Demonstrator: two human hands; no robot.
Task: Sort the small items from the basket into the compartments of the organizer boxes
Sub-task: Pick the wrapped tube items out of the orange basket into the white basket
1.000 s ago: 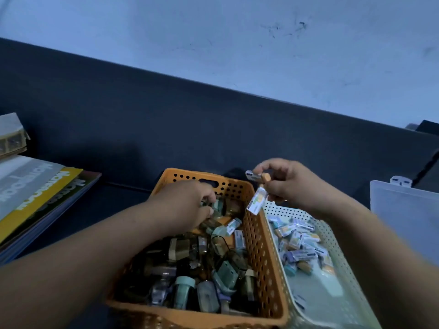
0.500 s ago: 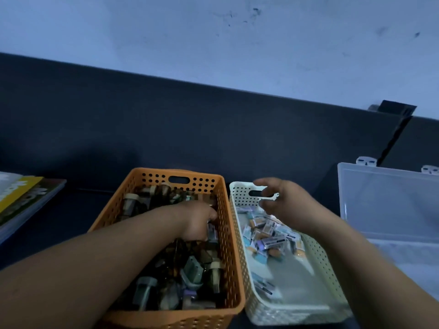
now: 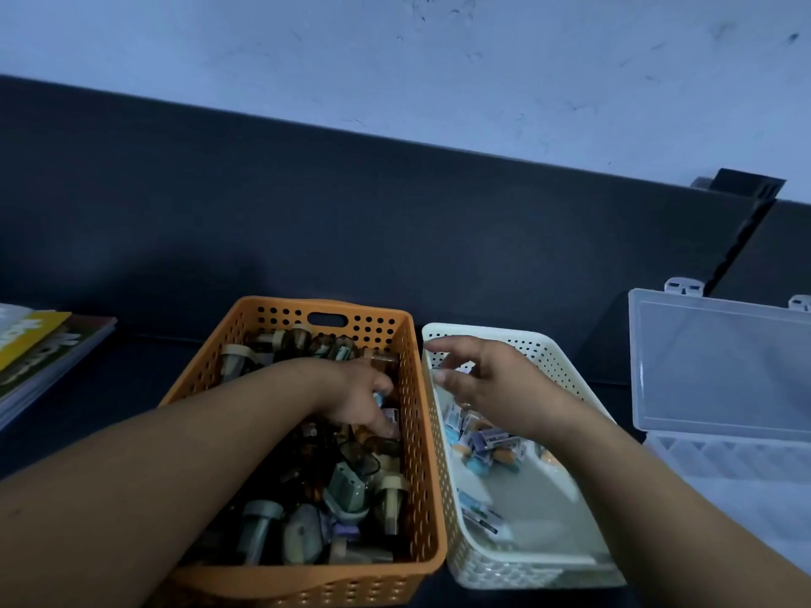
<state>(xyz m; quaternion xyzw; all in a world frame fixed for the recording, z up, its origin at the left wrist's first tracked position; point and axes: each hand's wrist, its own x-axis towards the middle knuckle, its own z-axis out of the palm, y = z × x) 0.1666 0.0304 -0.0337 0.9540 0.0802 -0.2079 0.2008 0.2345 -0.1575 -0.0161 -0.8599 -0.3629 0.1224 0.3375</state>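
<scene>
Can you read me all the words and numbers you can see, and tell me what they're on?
Nothing reads clearly.
Yellow and grey book covers: large letters, cut off and blurred.
Small labelled packets in the white perforated basket: print too small.
Labelled item by the left hand in the orange perforated basket: unreadable.

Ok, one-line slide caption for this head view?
Left hand digs in the orange basket; right hand hovers open over the white basket.

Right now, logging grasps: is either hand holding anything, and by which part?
The right hand is open over the white basket, holding nothing. The left hand is down among the items in the orange basket; whether it holds anything cannot be told.
</scene>
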